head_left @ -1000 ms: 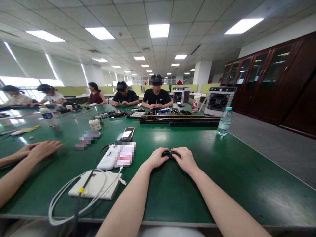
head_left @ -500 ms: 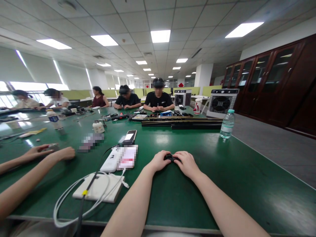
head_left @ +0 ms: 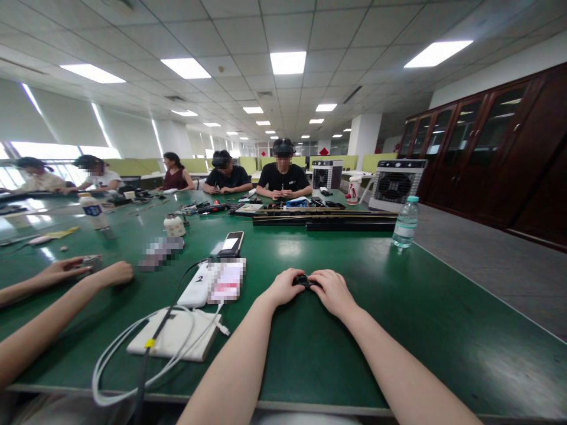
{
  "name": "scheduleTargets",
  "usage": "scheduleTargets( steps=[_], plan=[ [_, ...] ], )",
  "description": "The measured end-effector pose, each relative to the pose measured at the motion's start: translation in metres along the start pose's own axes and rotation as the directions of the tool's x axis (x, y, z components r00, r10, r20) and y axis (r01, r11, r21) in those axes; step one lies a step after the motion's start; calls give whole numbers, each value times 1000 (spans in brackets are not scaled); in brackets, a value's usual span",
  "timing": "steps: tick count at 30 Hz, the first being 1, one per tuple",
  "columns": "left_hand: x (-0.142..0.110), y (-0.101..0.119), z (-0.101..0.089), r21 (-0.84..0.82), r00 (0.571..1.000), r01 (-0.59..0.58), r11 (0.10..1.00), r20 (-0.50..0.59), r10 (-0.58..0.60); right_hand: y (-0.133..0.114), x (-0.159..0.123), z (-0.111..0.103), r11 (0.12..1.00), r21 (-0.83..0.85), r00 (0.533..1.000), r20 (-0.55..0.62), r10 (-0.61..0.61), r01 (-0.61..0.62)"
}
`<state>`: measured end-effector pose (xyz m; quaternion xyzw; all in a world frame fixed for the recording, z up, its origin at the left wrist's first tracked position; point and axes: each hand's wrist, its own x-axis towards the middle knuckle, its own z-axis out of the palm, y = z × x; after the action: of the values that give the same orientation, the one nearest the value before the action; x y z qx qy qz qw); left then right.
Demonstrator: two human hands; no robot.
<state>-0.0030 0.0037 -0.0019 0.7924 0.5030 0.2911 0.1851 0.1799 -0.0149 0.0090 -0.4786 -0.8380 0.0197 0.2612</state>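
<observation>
Between my two hands, just above or on the green table (head_left: 354,360), is a small black object (head_left: 303,281); its kind is too small to tell. My left hand (head_left: 283,287) grips its left side with thumb and fingers. On the right side, the fingertips of my right hand (head_left: 332,289) close on the same piece. Parts of it are hidden by my fingers. To the left of my forearm lie a white power bank (head_left: 195,286) marked "2", a blurred-out pink-and-white item (head_left: 227,281) and a phone (head_left: 231,244).
A flat white box (head_left: 177,339) with a looped white cable (head_left: 100,366) lies left. A water bottle (head_left: 405,223) stands right. Black bars (head_left: 349,224) lie across the far side. A neighbour's hands (head_left: 113,274) hold a small grey thing at left. Several people sit beyond.
My hands stay together on the black object with barely any shift. The neighbour's hands at left have parted and now hold a small grey thing. The view has tilted slightly.
</observation>
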Motion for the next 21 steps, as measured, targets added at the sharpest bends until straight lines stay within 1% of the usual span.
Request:
scheduleTargets(
  steps=[9,16,21],
  plan=[
    [0,0,1,-26,1000,16,1000,-4,-16,-1,0,0,1000,-8,1000,-13,7,-8],
    [0,-3,2,-27,1000,10,1000,-4,-10,0,1,1,999,0,999,40,33,-33],
    [1,-4,2,-28,1000,14,1000,0,-14,0,0,-1,1000,-6,1000,30,8,-8]
  ],
)
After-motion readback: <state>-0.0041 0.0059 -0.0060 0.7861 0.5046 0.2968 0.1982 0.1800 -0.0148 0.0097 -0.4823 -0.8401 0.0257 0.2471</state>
